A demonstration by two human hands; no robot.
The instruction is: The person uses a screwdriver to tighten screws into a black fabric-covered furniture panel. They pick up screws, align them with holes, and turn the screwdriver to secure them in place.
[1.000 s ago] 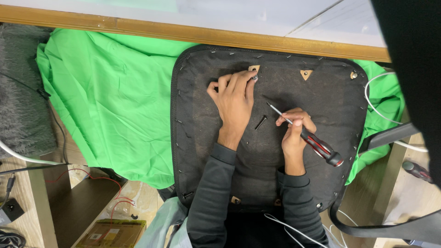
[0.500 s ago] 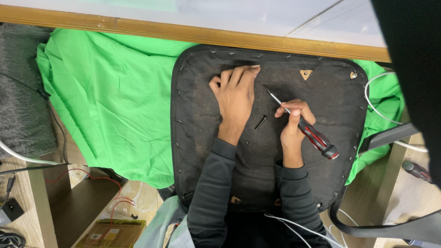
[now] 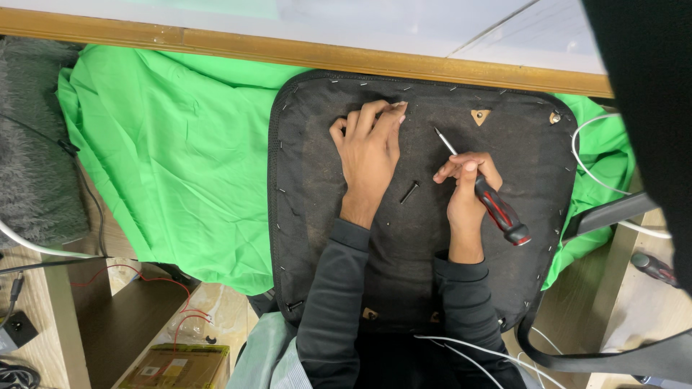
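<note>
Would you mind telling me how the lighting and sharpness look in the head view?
Head view: even, soft light with no glare; the left hand, right hand, screwdriver and loose screw are sharp; a dark, blurred shape blocks the right edge.

The seat base [image 3: 317, 216] was covered in matt black cloth, rough and dusty, pinned by small metal staples [image 3: 280, 145]. The screwdriver [image 3: 484, 193] had a glossy red-and-black plastic handle and a bright metal shaft. The screw [image 3: 409, 191] looked dark, dull metal. The green cloth [image 3: 173, 158] was smooth and creased.
</note>
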